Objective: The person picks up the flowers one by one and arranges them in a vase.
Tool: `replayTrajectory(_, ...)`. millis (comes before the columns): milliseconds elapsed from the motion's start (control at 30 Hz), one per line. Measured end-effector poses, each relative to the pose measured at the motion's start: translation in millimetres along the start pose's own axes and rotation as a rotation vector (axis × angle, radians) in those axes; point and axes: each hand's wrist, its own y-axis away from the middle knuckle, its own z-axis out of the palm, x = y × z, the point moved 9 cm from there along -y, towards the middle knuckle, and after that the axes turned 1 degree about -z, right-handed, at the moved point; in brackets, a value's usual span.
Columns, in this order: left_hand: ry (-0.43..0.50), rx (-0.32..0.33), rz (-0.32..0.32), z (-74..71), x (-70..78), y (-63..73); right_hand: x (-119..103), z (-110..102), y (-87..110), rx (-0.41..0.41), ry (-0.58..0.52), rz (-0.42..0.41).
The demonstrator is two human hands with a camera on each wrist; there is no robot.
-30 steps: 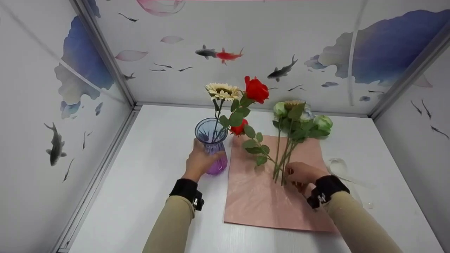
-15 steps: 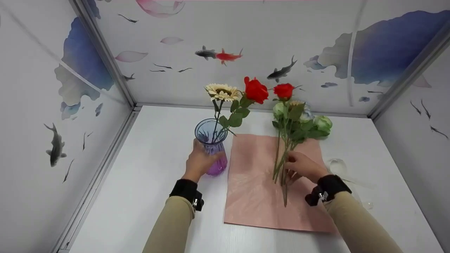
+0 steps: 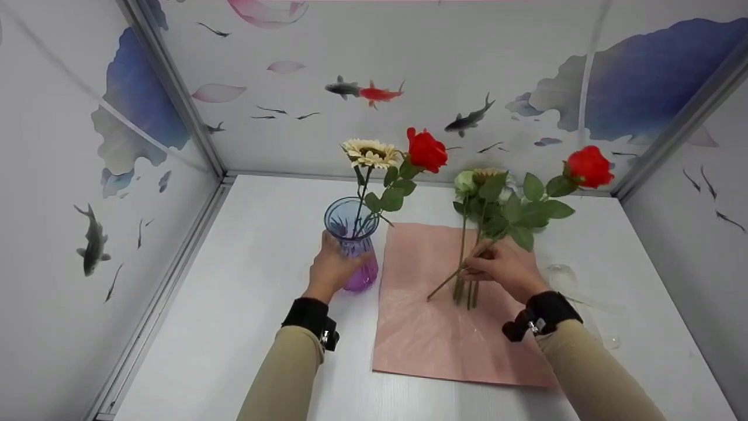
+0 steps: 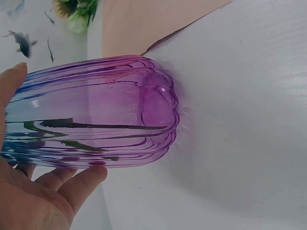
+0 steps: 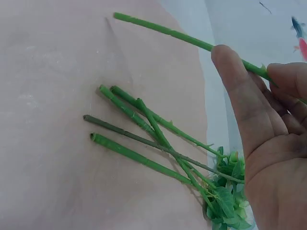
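Observation:
My left hand [image 3: 336, 266] holds a ribbed glass vase [image 3: 362, 272], blue at the top and purple below, with fingers and thumb around it. In the vase stand a cream sunflower [image 3: 371, 153] and a red rose [image 3: 426, 150]; their stems show through the glass in the left wrist view. My right hand [image 3: 502, 266] pinches the stem of another red rose [image 3: 590, 166]. This rose slants over the paper, bloom up to the right, cut end [image 5: 139, 21] pointing down left. Beneath it lie several green stems [image 5: 139, 158] of other flowers.
A pink sheet of wrapping paper [image 3: 421, 345] lies on the white table [image 3: 245, 280], under the stems. Pale green blooms [image 3: 466, 183] rest at its far edge. A translucent ribbon roll [image 3: 561, 278] lies to the right. Printed walls enclose the table's back and sides.
The rose in my right hand has swung from the left, through upright, to leaning right. My right hand has shifted up its stem. The left hand and vase have stayed put.

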Motion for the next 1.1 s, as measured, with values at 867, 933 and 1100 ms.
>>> replayTrajectory(867, -0.020, -0.004, 0.023, -0.3, 1.1, 1.0, -59.1, 22.7, 5.2, 0.023, -0.158, -0.221)
replayTrajectory(933, -0.020, -0.005, 0.026, -0.4, 1.6, 1.4, -62.7, 24.2, 5.8, 0.022, -0.181, -0.229)
replayTrajectory(1100, -0.018, -0.002, 0.033, -0.9, 1.5, 1.4, -73.7, 29.2, 7.7, -0.009, -0.215, -0.274)
